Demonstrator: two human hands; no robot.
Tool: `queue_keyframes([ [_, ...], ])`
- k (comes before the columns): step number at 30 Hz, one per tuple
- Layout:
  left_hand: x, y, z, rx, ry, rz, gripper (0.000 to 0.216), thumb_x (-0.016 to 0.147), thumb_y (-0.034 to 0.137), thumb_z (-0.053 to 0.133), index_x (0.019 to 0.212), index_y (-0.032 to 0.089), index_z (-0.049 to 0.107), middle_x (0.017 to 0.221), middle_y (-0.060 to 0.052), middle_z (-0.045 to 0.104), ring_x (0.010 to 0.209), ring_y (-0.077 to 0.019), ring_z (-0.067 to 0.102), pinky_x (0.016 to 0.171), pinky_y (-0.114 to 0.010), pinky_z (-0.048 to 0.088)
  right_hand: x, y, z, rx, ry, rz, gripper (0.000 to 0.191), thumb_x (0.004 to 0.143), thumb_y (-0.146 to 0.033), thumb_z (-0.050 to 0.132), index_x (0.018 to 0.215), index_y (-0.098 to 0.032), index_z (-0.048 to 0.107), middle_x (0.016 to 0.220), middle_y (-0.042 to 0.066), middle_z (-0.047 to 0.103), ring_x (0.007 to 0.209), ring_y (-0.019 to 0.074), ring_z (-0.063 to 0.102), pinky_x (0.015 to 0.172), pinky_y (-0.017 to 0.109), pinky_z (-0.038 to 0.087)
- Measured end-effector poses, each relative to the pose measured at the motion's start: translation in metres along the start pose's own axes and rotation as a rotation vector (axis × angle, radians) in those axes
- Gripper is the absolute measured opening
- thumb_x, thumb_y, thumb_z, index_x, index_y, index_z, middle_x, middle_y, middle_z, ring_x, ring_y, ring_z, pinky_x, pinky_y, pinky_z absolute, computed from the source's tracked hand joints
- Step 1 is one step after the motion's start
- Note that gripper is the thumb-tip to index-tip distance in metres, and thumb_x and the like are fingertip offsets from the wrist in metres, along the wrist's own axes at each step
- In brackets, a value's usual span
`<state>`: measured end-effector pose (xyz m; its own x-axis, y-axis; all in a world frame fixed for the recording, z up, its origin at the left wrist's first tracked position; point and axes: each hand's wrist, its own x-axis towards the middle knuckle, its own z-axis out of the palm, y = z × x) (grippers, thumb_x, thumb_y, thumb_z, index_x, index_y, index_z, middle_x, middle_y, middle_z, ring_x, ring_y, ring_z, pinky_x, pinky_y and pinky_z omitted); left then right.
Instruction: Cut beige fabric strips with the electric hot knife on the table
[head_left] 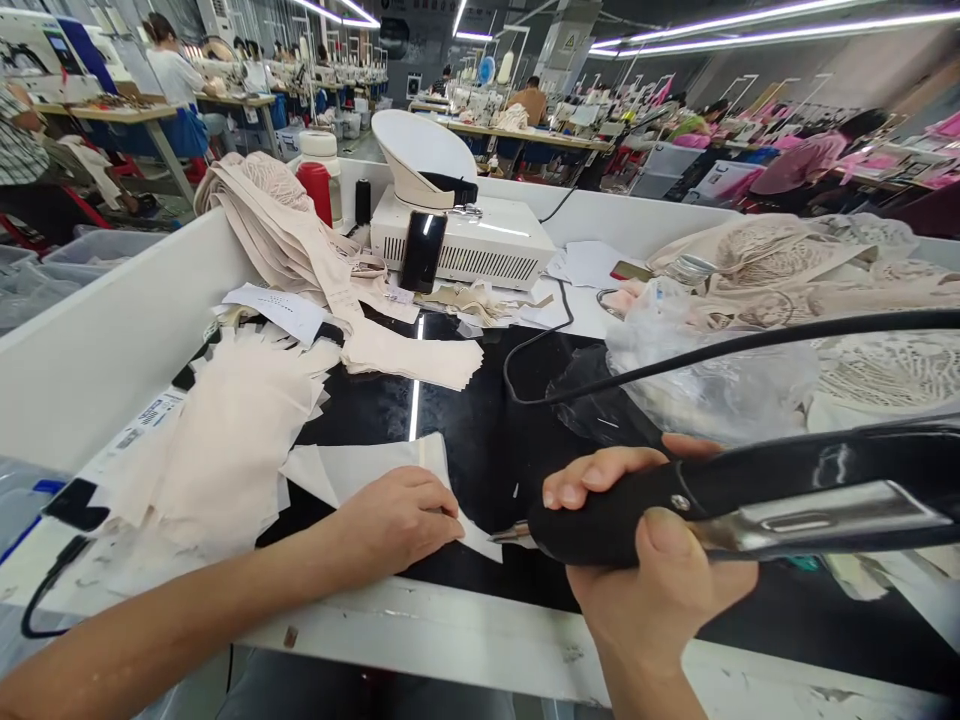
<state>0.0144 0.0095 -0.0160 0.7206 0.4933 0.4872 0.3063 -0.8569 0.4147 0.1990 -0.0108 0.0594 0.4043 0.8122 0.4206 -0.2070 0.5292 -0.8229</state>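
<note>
My right hand is wrapped around a thick black corded hand tool with a metal lever along its side. Its narrow metal tip points left and meets the edge of a pale fabric piece on the black tabletop. My left hand rests on that fabric, fingers curled and pressed together at its edge, close to the tip. Part of the cloth is hidden under this hand. To the left lies a fanned stack of cream fabric pieces.
A black cable loops across the right side. Behind stand a white vented box, a phone and a red thread cone. Beige lace garments and a clear plastic bag lie right. White walls edge the table.
</note>
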Motion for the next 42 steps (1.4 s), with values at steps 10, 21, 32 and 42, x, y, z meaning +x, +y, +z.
queue_keyframes([
  [10, 0.002, 0.0, 0.001, 0.041, -0.015, 0.022, 0.018, 0.098, 0.008, 0.057, 0.093, 0.015, 0.073, 0.095, -0.004, 0.071, 0.09, -0.0168, 0.065, 0.089, -0.029, 0.053, 0.0, 0.017, 0.01, 0.002, -0.012, -0.027, 0.038, 0.076, -0.035, 0.082, 0.108, -0.028, 0.061, 0.073, -0.004, 0.062, 0.056, 0.0164, 0.058, 0.049, 0.032, 0.051],
  [21, 0.002, 0.001, 0.0, 0.031, -0.037, 0.004, 0.021, 0.099, 0.007, 0.055, 0.096, 0.016, 0.074, 0.097, -0.005, 0.071, 0.09, -0.0177, 0.065, 0.089, -0.03, 0.053, 0.0, 0.013, 0.008, -0.016, -0.025, -0.027, 0.038, 0.077, -0.033, 0.083, 0.107, -0.027, 0.061, 0.072, -0.005, 0.065, 0.055, 0.0148, 0.06, 0.05, 0.03, 0.055],
  [32, 0.001, 0.001, 0.0, 0.004, -0.059, -0.025, 0.024, 0.1, 0.006, 0.051, 0.096, 0.017, 0.073, 0.099, -0.006, 0.071, 0.094, -0.0173, 0.065, 0.093, -0.031, 0.053, -0.002, 0.01, 0.0, -0.024, 0.024, -0.028, 0.04, 0.074, -0.034, 0.085, 0.107, -0.027, 0.063, 0.071, -0.005, 0.066, 0.055, 0.015, 0.059, 0.05, 0.03, 0.055],
  [42, 0.001, -0.002, 0.0, 0.061, -0.113, 0.018, 0.025, 0.101, 0.006, 0.049, 0.094, 0.016, 0.071, 0.1, -0.006, 0.072, 0.094, -0.0173, 0.067, 0.09, -0.032, 0.053, -0.013, 0.007, 0.006, 0.031, -0.066, -0.005, 0.039, 0.08, -0.037, 0.081, 0.112, -0.029, 0.061, 0.076, -0.005, 0.064, 0.057, 0.0142, 0.06, 0.051, 0.03, 0.055],
])
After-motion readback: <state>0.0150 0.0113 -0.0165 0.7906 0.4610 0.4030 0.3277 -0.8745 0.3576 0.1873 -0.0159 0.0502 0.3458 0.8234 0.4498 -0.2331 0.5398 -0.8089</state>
